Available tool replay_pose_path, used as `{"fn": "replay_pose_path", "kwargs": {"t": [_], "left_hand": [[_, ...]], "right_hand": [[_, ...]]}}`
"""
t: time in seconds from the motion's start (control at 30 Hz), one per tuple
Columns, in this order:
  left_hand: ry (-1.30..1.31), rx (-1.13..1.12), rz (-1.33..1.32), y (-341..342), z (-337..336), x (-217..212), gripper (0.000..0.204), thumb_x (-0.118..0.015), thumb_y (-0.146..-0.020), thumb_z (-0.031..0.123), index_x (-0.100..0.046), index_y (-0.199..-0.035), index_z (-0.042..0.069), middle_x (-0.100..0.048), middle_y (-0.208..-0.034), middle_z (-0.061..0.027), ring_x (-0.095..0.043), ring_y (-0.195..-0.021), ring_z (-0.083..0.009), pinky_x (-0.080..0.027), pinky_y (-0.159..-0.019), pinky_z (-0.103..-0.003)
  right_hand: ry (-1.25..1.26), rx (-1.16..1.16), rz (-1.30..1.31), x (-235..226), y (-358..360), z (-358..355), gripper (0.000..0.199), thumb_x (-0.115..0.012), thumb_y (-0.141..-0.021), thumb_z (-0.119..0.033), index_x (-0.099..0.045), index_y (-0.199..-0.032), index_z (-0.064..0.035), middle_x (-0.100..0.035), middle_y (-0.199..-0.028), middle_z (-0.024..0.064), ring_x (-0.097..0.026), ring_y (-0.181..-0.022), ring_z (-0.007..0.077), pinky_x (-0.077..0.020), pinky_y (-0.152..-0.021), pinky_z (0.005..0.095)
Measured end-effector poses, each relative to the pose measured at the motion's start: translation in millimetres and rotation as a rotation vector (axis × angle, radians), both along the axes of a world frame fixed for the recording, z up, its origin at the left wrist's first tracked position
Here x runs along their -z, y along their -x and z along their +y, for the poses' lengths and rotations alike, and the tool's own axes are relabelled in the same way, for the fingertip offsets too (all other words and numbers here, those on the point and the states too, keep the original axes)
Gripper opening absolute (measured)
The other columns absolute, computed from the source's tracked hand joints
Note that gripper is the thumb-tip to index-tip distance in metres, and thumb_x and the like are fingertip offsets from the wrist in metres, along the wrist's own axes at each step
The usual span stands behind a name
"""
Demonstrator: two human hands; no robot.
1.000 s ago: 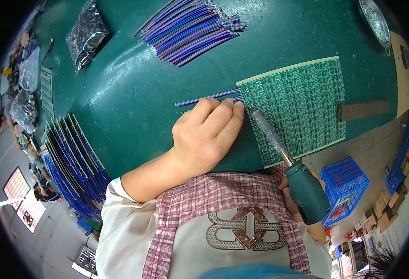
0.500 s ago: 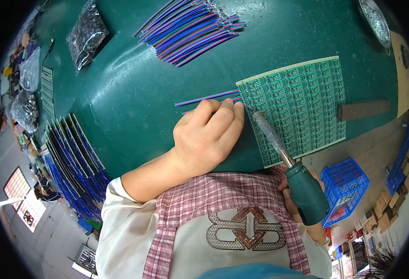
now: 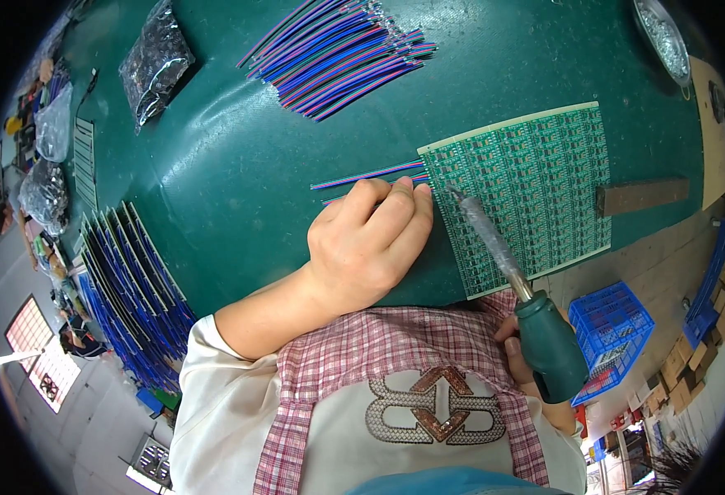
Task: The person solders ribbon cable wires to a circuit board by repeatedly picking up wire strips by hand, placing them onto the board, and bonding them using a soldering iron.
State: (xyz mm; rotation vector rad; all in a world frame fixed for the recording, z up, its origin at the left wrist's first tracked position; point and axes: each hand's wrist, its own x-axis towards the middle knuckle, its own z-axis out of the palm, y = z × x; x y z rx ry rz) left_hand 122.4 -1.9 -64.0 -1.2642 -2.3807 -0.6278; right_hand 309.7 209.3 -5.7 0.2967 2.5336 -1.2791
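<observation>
A green circuit board panel (image 3: pixel 527 194) with rows of small parts lies on the table before me. Fingers pinched, my left hand (image 3: pixel 371 235) is at the panel's left edge over a multicoloured ribbon wire (image 3: pixel 328 200), whose tail shows beside the knuckles. Just beyond it, another ribbon wire (image 3: pixel 362 176) runs up to the same edge. My right hand (image 3: pixel 513 346), partly hidden, grips a soldering iron (image 3: pixel 550 346) with a green handle and a wrapped shaft. The iron's tip is over the panel, a little right of my left fingertips.
Loose ribbon wires (image 3: pixel 338 58) are heaped at the far side. A dark bar (image 3: pixel 643 196) touches the panel's right side. Wired boards (image 3: pixel 131 297) stand at left, near a bag of dark parts (image 3: pixel 155 66). A metal dish (image 3: pixel 663 41) is far right; a blue crate (image 3: pixel 612 334) stands below.
The soldering iron has shifted slightly right, its tip moving away from my left fingertips and the panel's left edge. My left hand stays in place.
</observation>
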Motion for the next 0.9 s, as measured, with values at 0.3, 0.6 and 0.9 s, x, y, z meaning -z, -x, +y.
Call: {"fn": "replay_pose_path", "kwargs": {"t": [0.3,0.6,0.9], "left_hand": [[0.032,-0.010,-0.027,-1.6,-0.4,-5.1,0.020,-0.071,-0.069,0.005,-0.070,-0.089,0.004,-0.061,-0.084,-0.0009,-0.058,-0.073,-0.0125,-0.045,-0.052,-0.023],[0.097,-0.007,-0.148,-3.9,1.2,-14.8,0.031,-0.074,-0.064,0.006,-0.070,-0.095,0.002,-0.064,-0.091,-0.0078,-0.061,-0.078,-0.0217,-0.051,-0.060,-0.030],[0.111,-0.169,-0.057,90.0,18.8,-16.5,0.009,-0.070,-0.077,0.009,-0.063,-0.083,0.007,-0.059,-0.088,-0.0078,-0.058,-0.083,-0.0290,-0.050,-0.070,-0.039]], "right_hand": [[0.120,0.163,-0.010,-1.3,7.2,-6.4,0.016,-0.075,-0.079,-0.015,-0.071,-0.091,-0.0058,-0.072,-0.072,0.0028,-0.069,-0.063,0.0142,-0.0525,-0.059,0.0276],[0.222,0.294,0.099,17.3,-6.0,-12.2,0.024,-0.074,-0.079,-0.011,-0.067,-0.100,-0.0008,-0.072,-0.074,0.0024,-0.069,-0.063,0.0143,-0.0530,-0.059,0.0259],[0.243,0.262,-0.008,11.3,-10.8,-6.3,0.024,-0.070,-0.084,-0.019,-0.063,-0.098,-0.0007,-0.067,-0.076,0.0034,-0.062,-0.069,0.0150,-0.0487,-0.065,0.0290]]}}
